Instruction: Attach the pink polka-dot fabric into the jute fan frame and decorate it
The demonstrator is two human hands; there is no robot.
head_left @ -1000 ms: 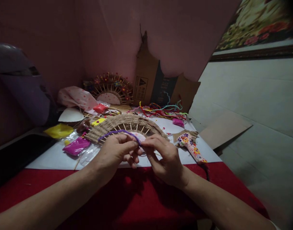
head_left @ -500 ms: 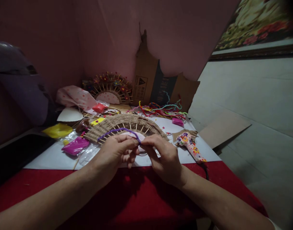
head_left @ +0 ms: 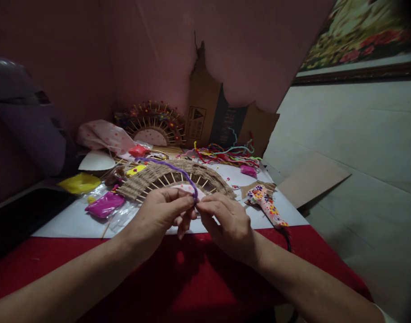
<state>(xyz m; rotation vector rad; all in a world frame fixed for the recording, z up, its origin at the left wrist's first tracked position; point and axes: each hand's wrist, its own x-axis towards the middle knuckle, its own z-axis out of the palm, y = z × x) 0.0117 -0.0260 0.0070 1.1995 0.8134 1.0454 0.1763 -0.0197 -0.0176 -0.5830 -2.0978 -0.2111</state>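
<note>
A length of purple yarn (head_left: 178, 170) runs from my fingertips up and left, passing over a half-round woven fan (head_left: 158, 172) with thin sticks and brown cord. Between thumb and forefinger, my left hand (head_left: 170, 208) pinches the yarn's near end. My right hand (head_left: 227, 220) meets it there, its fingertips closed on the same end. What the yarn does right between the fingertips is too small to make out. Both hands hover in front of the fan, hiding its lower edge and part of the pale dotted centre piece.
Behind stand a second, decorated fan (head_left: 153, 128) and torn cardboard (head_left: 205, 105). Loose coloured yarn (head_left: 225, 154) lies at the back right. A floral-wrapped tool (head_left: 268, 204) rests on the right. Clay packets, such as the magenta packet (head_left: 104, 205), are on the left.
The purple yarn's free part has swung upward and left, from across the fan's inner sticks to over its woven band. Both hands stay nearly in place, still pinching.
</note>
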